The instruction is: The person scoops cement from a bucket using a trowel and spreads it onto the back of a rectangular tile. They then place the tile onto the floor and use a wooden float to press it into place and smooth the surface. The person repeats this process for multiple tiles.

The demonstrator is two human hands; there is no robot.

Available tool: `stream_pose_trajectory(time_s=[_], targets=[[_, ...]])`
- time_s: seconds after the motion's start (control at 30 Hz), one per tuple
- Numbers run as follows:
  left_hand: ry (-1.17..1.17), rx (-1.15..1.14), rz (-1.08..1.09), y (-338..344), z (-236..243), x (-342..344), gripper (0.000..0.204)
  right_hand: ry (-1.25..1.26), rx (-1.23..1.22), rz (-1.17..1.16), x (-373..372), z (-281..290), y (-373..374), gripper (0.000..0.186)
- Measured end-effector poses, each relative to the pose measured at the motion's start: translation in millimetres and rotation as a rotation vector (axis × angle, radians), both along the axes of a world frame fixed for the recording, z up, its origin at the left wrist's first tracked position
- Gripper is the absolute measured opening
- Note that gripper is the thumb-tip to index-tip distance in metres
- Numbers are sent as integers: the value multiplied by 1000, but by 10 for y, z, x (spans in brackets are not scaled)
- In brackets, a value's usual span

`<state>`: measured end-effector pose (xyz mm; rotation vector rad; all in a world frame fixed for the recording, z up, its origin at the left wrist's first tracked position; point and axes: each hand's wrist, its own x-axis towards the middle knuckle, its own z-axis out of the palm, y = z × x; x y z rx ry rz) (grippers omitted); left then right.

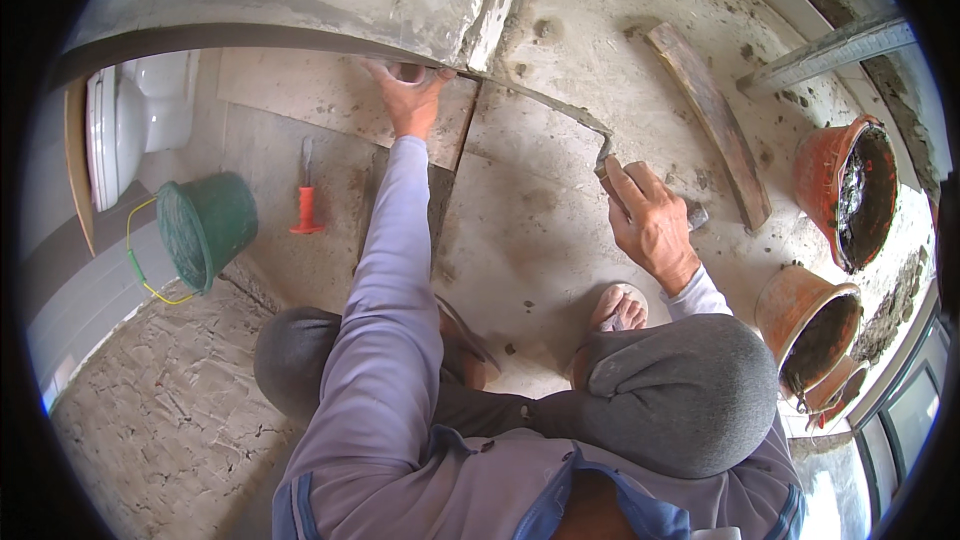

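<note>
the trowel (560,112) lies low by the floor tile (530,230), its tip at the wall's foot. the right hand (652,225) is wrapped tight on its handle. the left hand (413,100) presses flat, fingers spread, on the tile's far edge. it looks like fitting time; next calls for a gentle, steady push

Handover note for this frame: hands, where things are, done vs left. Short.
Left hand: pressed flat on the far edge of a floor tile by the wall, holding nothing.
Right hand: fingers closed on a trowel, blade tip in the gap at the wall base.
Around: green bucket and orange-handled chisel to the left, two orange mortar buckets to the right.
Done: large tiles laid under the knees.
Left: rough mortar bed at lower left untiled.
</note>
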<state>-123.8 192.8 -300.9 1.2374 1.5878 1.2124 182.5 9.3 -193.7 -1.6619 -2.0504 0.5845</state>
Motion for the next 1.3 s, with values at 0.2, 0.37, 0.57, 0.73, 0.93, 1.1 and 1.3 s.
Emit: stream_pose_trajectory(time_s=[0.2, 0.37, 0.57, 0.73, 0.93, 1.1, 1.3], targets=[[6, -45, -21, 12, 55, 17, 152, 71, -60, -14, 35, 31, -22, 48], [-39, -46, -12, -7, -18, -37, 150, 367, -267, -71, 110, 273, -78, 45], [39, -20, -11, -9, 28, -58, 151, 525, -515, -10, 174, 487, 114, 28], [77, 3, -9, 2, 34, -77, 151, 595, -701, 3, 38, 641, 313, 21], [175, -33, 12, 22, 31, -4, 140, 560, -793, -54, 28, 729, 415, 21], [107, -67, -24, -60, 127, -105, 124, 386, -438, -14, 123, 662, 41, 18], [12, -163, 9, -89, 131, -298, 98, 334, -454, 137, -295, 775, 172, 13]])
